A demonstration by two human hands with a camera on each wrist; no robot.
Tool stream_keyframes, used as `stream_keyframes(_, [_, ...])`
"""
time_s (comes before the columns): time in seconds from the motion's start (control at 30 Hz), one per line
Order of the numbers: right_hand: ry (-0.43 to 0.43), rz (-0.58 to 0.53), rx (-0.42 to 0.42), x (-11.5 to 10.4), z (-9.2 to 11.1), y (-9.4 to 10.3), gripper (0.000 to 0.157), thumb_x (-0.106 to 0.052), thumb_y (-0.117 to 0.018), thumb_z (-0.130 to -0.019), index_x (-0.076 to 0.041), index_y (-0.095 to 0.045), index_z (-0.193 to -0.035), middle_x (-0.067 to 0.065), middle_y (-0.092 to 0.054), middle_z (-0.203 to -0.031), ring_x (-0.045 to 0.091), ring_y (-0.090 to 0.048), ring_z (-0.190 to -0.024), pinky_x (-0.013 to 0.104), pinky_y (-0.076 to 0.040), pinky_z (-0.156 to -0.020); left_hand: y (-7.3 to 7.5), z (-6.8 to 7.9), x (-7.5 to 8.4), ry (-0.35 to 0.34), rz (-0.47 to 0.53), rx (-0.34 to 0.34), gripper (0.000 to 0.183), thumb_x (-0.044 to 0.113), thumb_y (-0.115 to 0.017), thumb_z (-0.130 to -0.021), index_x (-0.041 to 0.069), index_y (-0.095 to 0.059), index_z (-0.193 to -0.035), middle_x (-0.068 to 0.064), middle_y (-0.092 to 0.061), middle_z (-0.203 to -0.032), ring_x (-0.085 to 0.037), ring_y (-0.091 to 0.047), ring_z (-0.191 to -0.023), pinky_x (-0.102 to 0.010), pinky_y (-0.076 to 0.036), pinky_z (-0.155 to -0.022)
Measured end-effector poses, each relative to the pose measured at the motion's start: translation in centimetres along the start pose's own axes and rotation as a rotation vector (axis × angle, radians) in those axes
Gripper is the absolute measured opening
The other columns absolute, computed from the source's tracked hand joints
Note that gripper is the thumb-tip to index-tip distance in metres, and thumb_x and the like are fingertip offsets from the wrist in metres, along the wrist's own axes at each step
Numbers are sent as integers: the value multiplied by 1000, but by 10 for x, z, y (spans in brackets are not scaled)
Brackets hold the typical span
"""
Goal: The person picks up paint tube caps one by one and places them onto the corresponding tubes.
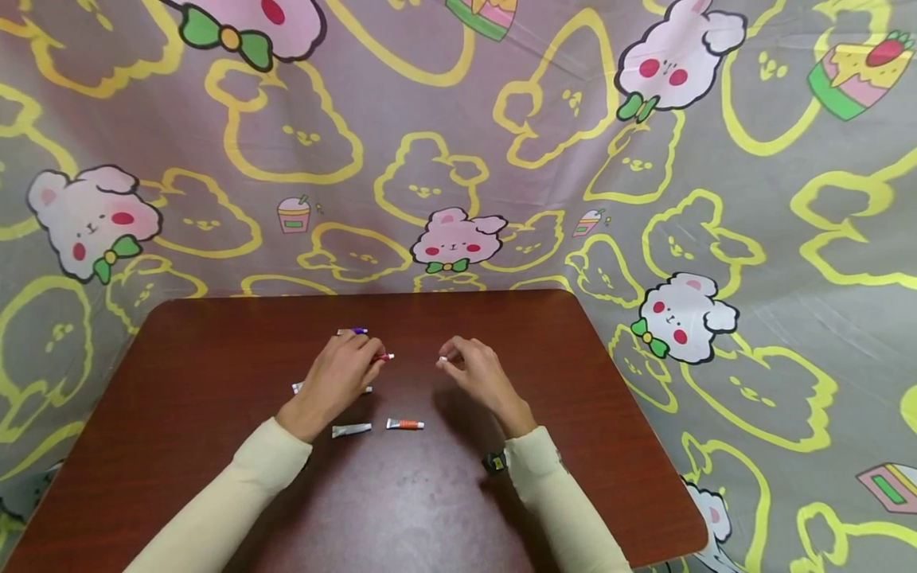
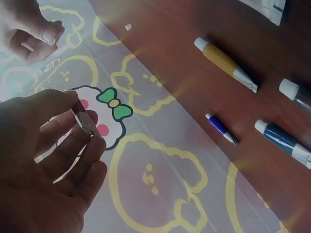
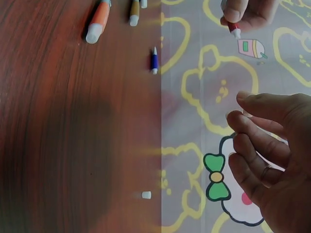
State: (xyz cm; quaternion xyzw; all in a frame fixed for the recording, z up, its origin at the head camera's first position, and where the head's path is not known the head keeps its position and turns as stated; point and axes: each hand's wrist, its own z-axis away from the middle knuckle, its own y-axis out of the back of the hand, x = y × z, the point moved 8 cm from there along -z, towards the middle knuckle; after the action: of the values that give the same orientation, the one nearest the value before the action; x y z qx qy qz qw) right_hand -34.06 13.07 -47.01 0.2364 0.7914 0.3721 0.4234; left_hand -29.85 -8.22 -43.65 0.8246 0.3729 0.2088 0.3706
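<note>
My left hand [image 1: 337, 374] grips a small red paint tube [image 1: 385, 357], its white end pointing right. In the right wrist view the red tube [image 3: 234, 29] shows below the left fingertips. Opposite, my right hand [image 1: 483, 374] pinches a tiny white piece [image 1: 442, 359], apparently a cap, between thumb and fingertips. In the right wrist view that piece is mostly hidden by the fingers. A separate white cap [image 3: 146, 194] stands on the table, also visible as a white cap [image 2: 128, 27] in the left wrist view.
Further tubes lie on the brown table [image 1: 573, 469]: a purple tube [image 1: 354, 330] behind the left hand, an orange tube [image 1: 405, 424] and a grey tube [image 1: 352, 430] nearer, and a yellow tube [image 2: 221, 60] and a blue tube [image 2: 284, 141]. Printed cloth [image 1: 358, 175] hangs behind.
</note>
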Motion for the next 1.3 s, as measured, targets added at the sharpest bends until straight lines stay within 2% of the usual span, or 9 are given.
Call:
stream_keyframes(0.3, [46,-6,-3,-14,-3,-4,14,-16,-86,-95,-11,-75,-103,1,-79,-94,19,-73,-97,36,-62,-87,-3,-2,7,-12,10,-18,16,12,-86,-91,8,-72,-97,-7,-72,-87,-31,-65,-89,-44,-54,-84])
stream_keyframes(0.6, [139,-25,15,-27,-4,-9,17,-14,-88,-93,-10,-75,-102,1,-80,-94,17,-76,-92,38,-63,-90,-4,-3,16,-24,21,-23,17,14,-87,-91,8,-73,-98,-6,-72,-90,-30,-64,-89,-45,-53,-81])
stream_keyframes(0.7, [159,-31,20,-30,-3,-10,18,-13,-89,-91,-10,-75,-101,1,-79,-93,18,-76,-91,35,-63,-85,-5,-3,19,-26,28,-26,17,14,-87,-91,9,-73,-99,-6,-72,-90,-30,-63,-89,-44,-52,-78])
stream_keyframes(1.03, [172,-15,-5,-38,-2,-15,18,-17,-89,-91,-11,-76,-102,1,-78,-94,17,-71,-92,31,-60,-83,-6,-2,28,-41,31,-31,16,15,-87,-92,10,-73,-98,-5,-73,-90,-27,-63,-88,-42,-51,-73])
stream_keyframes(1.3, [198,8,9,-43,-2,-17,16,-19,-88,-93,-11,-76,-102,1,-77,-95,17,-70,-90,28,-59,-82,-9,-2,31,-41,13,-48,18,18,-88,-92,10,-73,-98,-6,-74,-91,-26,-63,-89,-40,-50,-72])
